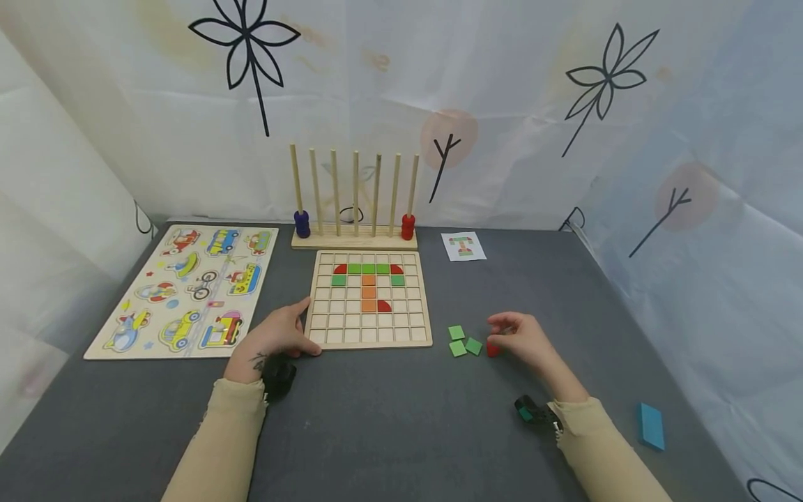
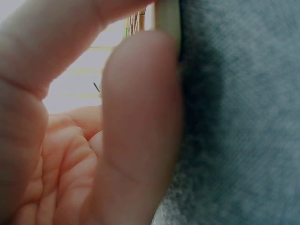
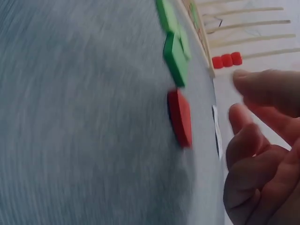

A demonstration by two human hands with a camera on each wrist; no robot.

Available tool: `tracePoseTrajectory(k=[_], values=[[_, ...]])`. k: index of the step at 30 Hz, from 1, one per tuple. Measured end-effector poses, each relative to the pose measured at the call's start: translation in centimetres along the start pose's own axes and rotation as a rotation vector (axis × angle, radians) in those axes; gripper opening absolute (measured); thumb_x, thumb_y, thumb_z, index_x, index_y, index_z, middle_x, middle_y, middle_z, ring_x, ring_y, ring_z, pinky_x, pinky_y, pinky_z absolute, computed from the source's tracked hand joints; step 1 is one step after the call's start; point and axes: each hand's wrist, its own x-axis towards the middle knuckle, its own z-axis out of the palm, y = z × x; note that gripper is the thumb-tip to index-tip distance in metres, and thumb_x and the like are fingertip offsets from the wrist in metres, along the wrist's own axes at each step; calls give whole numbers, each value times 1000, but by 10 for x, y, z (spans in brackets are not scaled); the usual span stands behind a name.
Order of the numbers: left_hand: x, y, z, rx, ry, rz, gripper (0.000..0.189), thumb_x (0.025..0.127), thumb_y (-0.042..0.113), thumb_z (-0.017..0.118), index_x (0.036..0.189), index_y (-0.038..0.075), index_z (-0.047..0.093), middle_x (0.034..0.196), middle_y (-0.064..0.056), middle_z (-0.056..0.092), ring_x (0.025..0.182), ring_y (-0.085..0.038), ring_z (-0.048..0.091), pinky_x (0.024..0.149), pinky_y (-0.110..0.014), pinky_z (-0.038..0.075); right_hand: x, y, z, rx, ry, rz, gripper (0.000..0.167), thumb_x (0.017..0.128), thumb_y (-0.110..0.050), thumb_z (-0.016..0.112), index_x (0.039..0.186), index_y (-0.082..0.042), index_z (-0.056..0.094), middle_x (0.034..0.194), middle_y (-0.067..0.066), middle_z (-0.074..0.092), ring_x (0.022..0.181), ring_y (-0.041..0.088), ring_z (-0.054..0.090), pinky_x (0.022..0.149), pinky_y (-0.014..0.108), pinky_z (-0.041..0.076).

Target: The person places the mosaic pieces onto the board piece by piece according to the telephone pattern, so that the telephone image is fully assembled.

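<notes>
A wooden grid board (image 1: 370,335) lies in the middle, with green squares (image 1: 339,280), orange squares (image 1: 369,293) and red quarter-round pieces (image 1: 384,306) in its cells. My left hand (image 1: 279,331) holds its front left corner, thumb at the front edge and fingers along the left side. In the left wrist view the thumb (image 2: 140,112) covers much of the board. My right hand (image 1: 521,338) hovers over a red piece (image 3: 180,118), thumb and fingers apart with nothing between them. Several loose green squares (image 1: 458,348) lie just left of that red piece.
Behind the board stands a wooden peg rack (image 1: 354,240) with blue beads (image 1: 302,224) and red beads (image 1: 408,227). A vehicle puzzle board (image 1: 188,293) lies left, a pattern card (image 1: 463,247) back right, a blue block (image 1: 652,427) far right. White fabric (image 1: 502,84) encloses the table.
</notes>
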Motion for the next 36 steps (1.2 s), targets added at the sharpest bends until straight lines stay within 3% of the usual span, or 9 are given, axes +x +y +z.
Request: tracePoseTrajectory(k=[8, 12, 16, 18, 23, 28, 36], values=[[0, 2, 0, 3, 2, 0, 108, 65, 14, 82, 148, 2, 15, 61, -5, 52, 49, -15, 49, 51, -30, 43, -2, 9, -4, -291, -77, -143, 34, 72, 2, 71, 106, 4, 66, 98, 17, 60, 62, 12, 42, 56, 26, 37], [1, 2, 0, 2, 4, -3, 107, 65, 14, 82, 148, 2, 15, 61, -5, 52, 49, -15, 49, 51, -30, 43, 0, 12, -2, -350, -112, -174, 32, 72, 2, 70, 104, 4, 67, 97, 15, 61, 74, 18, 51, 65, 30, 41], [1, 1, 0, -1, 2, 0, 108, 65, 14, 83, 148, 2, 15, 62, -5, 52, 49, -15, 50, 51, -30, 43, 0, 12, -1, -372, -121, -157, 27, 75, 1, 69, 101, 3, 69, 96, 15, 62, 88, 26, 56, 76, 39, 44], [1, 1, 0, -4, 1, 0, 108, 64, 13, 83, 148, 2, 15, 61, -5, 52, 49, -15, 50, 51, -30, 43, 1, 12, -1, -373, -120, -140, 23, 76, 0, 69, 99, 0, 70, 96, 13, 62, 88, 24, 56, 76, 39, 44], [2, 0, 0, 6, -1, -6, 108, 64, 13, 82, 148, 3, 15, 60, -4, 52, 48, -14, 49, 51, -29, 43, 1, 12, 0, -321, -137, -111, 13, 75, -1, 70, 85, -3, 62, 82, 5, 58, 72, 16, 49, 64, 31, 40], [2, 0, 0, 2, 5, -8, 108, 64, 12, 83, 148, 3, 15, 60, -4, 52, 48, -15, 49, 50, -29, 43, 7, 5, 1, -216, -153, -124, 15, 76, -3, 70, 75, -3, 54, 67, 1, 50, 59, 11, 42, 54, 25, 36], [2, -1, 1, -7, 5, -2, 109, 64, 12, 83, 148, 3, 15, 59, -4, 52, 47, -14, 49, 50, -29, 43, 31, -43, 19, 22, -140, -126, 14, 78, -3, 66, 79, 2, 53, 65, 2, 53, 54, 11, 46, 51, 27, 41]])
